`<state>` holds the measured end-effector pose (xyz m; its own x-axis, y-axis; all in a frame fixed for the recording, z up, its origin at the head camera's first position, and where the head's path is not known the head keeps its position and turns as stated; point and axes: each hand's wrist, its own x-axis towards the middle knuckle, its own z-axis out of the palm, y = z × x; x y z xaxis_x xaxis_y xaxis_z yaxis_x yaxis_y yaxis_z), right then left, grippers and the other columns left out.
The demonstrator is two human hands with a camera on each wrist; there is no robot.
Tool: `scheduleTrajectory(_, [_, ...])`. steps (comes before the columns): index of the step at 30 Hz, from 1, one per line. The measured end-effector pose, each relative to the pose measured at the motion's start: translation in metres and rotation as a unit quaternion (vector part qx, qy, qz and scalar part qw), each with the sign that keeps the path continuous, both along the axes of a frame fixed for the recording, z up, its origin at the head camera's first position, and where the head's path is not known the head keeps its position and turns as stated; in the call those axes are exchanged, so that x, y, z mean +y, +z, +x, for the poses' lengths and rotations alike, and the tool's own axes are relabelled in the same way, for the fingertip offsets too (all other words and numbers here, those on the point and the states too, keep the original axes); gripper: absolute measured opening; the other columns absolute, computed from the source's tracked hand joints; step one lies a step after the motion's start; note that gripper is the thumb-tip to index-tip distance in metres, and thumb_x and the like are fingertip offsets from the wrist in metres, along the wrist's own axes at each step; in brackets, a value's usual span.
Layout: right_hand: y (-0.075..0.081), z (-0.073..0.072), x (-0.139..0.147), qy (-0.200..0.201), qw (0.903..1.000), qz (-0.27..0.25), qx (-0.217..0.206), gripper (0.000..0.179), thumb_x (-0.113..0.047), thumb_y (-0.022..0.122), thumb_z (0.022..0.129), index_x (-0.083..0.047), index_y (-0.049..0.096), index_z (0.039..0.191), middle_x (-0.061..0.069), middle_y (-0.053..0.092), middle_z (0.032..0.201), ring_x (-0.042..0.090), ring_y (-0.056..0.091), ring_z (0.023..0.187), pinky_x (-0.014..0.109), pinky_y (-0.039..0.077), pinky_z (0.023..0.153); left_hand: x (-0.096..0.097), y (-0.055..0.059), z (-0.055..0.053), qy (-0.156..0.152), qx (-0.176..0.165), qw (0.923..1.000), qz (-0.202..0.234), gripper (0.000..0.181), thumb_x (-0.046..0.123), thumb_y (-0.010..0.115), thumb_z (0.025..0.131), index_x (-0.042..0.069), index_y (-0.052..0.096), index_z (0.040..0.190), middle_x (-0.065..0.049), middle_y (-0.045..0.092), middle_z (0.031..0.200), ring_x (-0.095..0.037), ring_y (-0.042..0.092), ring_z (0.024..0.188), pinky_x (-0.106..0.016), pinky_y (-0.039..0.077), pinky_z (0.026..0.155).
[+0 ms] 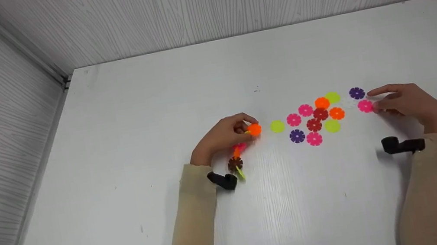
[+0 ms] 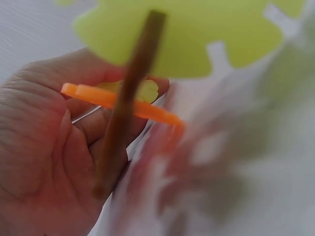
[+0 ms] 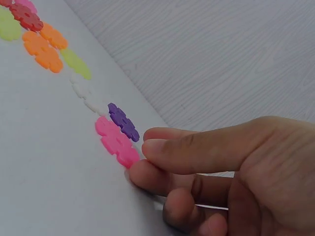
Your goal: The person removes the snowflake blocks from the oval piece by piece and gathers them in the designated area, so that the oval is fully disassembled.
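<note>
In the head view my left hand (image 1: 222,135) pinches a chain of slotted plastic snowflake discs by an orange disc (image 1: 254,129). The chain hangs below the palm, with a brown disc (image 1: 235,163) near its lower end. Close up in the left wrist view are a yellow disc (image 2: 187,42), a brown disc (image 2: 129,83) seen edge-on and an orange disc (image 2: 93,96), slotted together. My right hand (image 1: 406,101) is low at the right, fingers bent loosely. One fingertip meets the edge of a pink disc (image 3: 115,142) lying flat; a purple disc (image 3: 123,121) lies beside it.
Loose pink, red, orange, yellow and purple discs spread between the hands, among them a red disc (image 1: 314,125) and a yellow disc (image 1: 277,126). Pale clear discs (image 3: 83,93) lie near the purple one. A grained panel (image 1: 226,3) rises behind the white table (image 1: 146,107).
</note>
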<state>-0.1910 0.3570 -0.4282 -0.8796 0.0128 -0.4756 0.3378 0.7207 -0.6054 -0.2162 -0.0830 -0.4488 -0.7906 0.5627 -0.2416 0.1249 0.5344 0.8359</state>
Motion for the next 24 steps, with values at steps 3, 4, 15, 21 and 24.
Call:
scheduleTrajectory(3, [0.007, -0.002, -0.007, 0.013, 0.9998, -0.002, 0.018, 0.058, -0.043, 0.057, 0.094, -0.014, 0.044, 0.143, 0.000, 0.060, 0.103, 0.020, 0.054, 0.092, 0.024, 0.048, 0.074, 0.000, 0.000, 0.000, -0.002, 0.001, 1.0000, -0.003, 0.032, 0.019, 0.061, 0.085, 0.023, 0.063, 0.117, 0.002, 0.057, 0.092, -0.013, 0.050, 0.084, -0.025, 0.041, 0.074])
scheduleTrajectory(4, [0.010, -0.003, -0.011, 0.017, 0.9995, -0.001, 0.028, 0.057, -0.042, 0.056, 0.095, -0.015, 0.044, 0.143, 0.002, 0.061, 0.105, 0.021, 0.055, 0.093, 0.024, 0.048, 0.075, 0.000, 0.000, 0.000, -0.003, 0.000, 1.0000, -0.003, 0.032, 0.020, 0.061, 0.085, 0.023, 0.063, 0.117, 0.002, 0.057, 0.092, -0.014, 0.050, 0.084, -0.025, 0.041, 0.073])
scheduleTrajectory(15, [0.023, -0.016, -0.089, 0.101, 0.9905, -0.034, 0.087, 0.043, -0.026, 0.054, 0.097, -0.015, 0.050, 0.138, 0.016, 0.059, 0.114, 0.025, 0.055, 0.094, 0.028, 0.048, 0.076, 0.000, 0.003, 0.001, -0.002, -0.017, 0.9997, -0.014, 0.035, 0.020, 0.061, 0.088, 0.023, 0.063, 0.123, -0.002, 0.061, 0.106, -0.018, 0.053, 0.098, -0.026, 0.047, 0.083])
scheduleTrajectory(21, [0.020, -0.015, -0.113, 0.118, 0.9866, -0.049, 0.102, 0.042, -0.027, 0.055, 0.097, -0.016, 0.051, 0.137, 0.014, 0.061, 0.108, 0.024, 0.057, 0.091, 0.029, 0.048, 0.076, -0.001, 0.003, 0.001, 0.001, -0.023, 0.9997, 0.004, 0.034, 0.020, 0.063, 0.088, 0.019, 0.062, 0.121, -0.002, 0.063, 0.104, -0.016, 0.054, 0.094, -0.025, 0.046, 0.083])
scheduleTrajectory(24, [0.019, -0.013, -0.131, 0.140, 0.9834, -0.057, 0.100, 0.042, -0.025, 0.056, 0.096, -0.015, 0.051, 0.137, 0.014, 0.060, 0.107, 0.023, 0.059, 0.085, 0.029, 0.049, 0.074, -0.001, 0.003, 0.001, 0.004, -0.029, 0.9994, 0.020, 0.031, 0.019, 0.064, 0.087, 0.015, 0.061, 0.118, -0.002, 0.065, 0.102, -0.015, 0.054, 0.091, -0.025, 0.044, 0.084])
